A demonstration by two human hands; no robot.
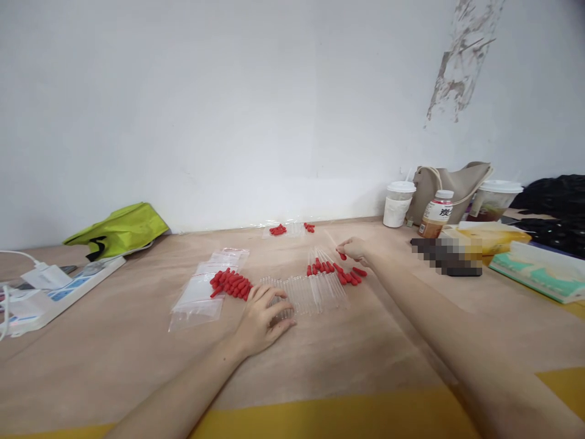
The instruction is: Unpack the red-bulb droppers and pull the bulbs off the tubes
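Observation:
Clear thin glass tubes (315,294) lie side by side in a row in front of me. My left hand (260,317) rests over the row's left end, fingers curved and apart, touching the tubes. Beside it is a pile of red rubber bulbs (231,284). At the right, my right hand (354,249) pinches a glass dropper by its red bulb (341,254); its thin tube points up and left. Below that hand lie several droppers with red bulbs (322,266), tubes pointing away, and more red bulbs (350,278).
Clear plastic bags (196,299) lie left of the bulb pile. A bag with red pieces (278,230) lies by the wall. A power strip (68,296) and green bag (121,228) are left; a bottle (436,213), lidded cups (398,204) and tissue pack (539,271) stand right.

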